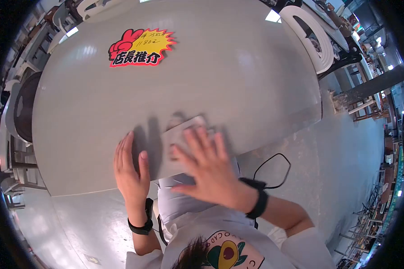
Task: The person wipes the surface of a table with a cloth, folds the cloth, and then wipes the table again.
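Observation:
My right hand (pixel 208 166) is spread over a thin, pale, square-cornered piece (pixel 180 133), which looks like a cloth or sheet. It lies at the front edge of the grey table (pixel 211 85). Brownish patches show on or beside it, but blur hides what they are. The fingers stretch out over its top and do not curl round it. To the left, my left hand (pixel 132 168) is at the table's front edge, thumb apart from the straight fingers, with nothing in it. Both wrists wear black bands.
A red and yellow price sign (pixel 141 48) with black characters lies toward the back left of the tabletop. White chairs (pixel 307 38) stand around the table, with a dark-backed seat (pixel 26 107) at the left. A black cable loop (pixel 274 170) hangs beyond the front edge at right.

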Tool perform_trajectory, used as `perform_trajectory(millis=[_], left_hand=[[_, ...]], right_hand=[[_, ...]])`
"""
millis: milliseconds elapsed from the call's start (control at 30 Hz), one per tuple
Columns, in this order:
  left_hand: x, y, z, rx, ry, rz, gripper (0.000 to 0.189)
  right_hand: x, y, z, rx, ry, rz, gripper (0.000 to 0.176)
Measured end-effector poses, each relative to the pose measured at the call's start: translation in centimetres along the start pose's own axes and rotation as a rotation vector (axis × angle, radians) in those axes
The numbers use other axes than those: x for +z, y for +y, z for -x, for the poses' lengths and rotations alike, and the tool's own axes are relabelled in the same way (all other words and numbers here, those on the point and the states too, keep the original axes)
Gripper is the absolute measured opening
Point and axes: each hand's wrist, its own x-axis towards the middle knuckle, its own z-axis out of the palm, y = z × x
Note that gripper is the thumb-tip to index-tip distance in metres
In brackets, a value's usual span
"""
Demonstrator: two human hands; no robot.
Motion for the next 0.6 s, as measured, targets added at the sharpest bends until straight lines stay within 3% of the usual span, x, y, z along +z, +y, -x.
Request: perform_trajectory(millis=[133,300,400,500,600], left_hand=[[-0.9,-0.6,0.3,-0.12,-0.052,0.27,0.039],[-0.2,-0.4,0.8,-0.224,0.042,0.408,0.042],[-0.3,-0.1,0.7,-0.256,0.01,0.422,0.042],[-0.6,0.2,0.3,-0.315,-0.014,0.442,0.04],[-0.3,0.1,0.2,-0.266,0.027,0.402,0.036]], right_hand=[[3.1,-4.1,-1.2,-0.086,0.058,-0.155,0.078],[-0.9,2.1,0.9,-0.028,-0.012,0.027,0.073],[-3.9,11.8,4.5,0.24,0.06,0.321,0.067],[-7.2,22.2,8.9,0.679,0.017,0.324,0.068],[-9.0,25.8,9.0,0.914,0.098,0.301,0.068]])
